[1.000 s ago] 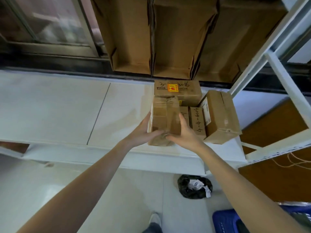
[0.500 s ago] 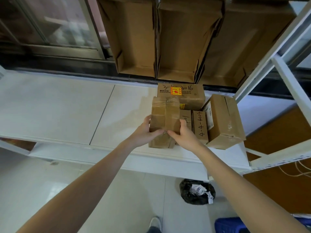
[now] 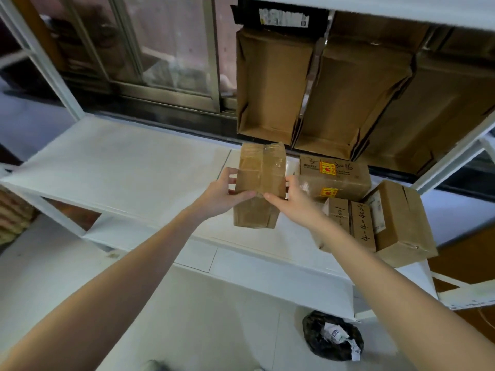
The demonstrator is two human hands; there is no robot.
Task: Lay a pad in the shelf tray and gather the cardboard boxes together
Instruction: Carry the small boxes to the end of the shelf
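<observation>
Between both hands sits a taped brown cardboard box [image 3: 261, 172], above the white shelf tray [image 3: 120, 167]. My left hand [image 3: 226, 192] grips its left side and my right hand [image 3: 294, 199] its right side. To the right on the shelf lie three more boxes: one with yellow stickers [image 3: 340, 178], one marked "4-4-4004" [image 3: 356, 223], and a tilted one [image 3: 401, 223] at the right end. The held box is apart from that group, to its left.
Flattened and open cardboard cartons [image 3: 321, 89] stand behind the shelf under an upper shelf. A window frame [image 3: 166, 49] fills the back left. White shelf posts [image 3: 455, 162] rise at right. A black bag [image 3: 332, 336] lies on the floor below.
Both hands have lifted the taped box up and to the left, away from the other boxes. The camera has shifted, showing more of the shelf and window.
</observation>
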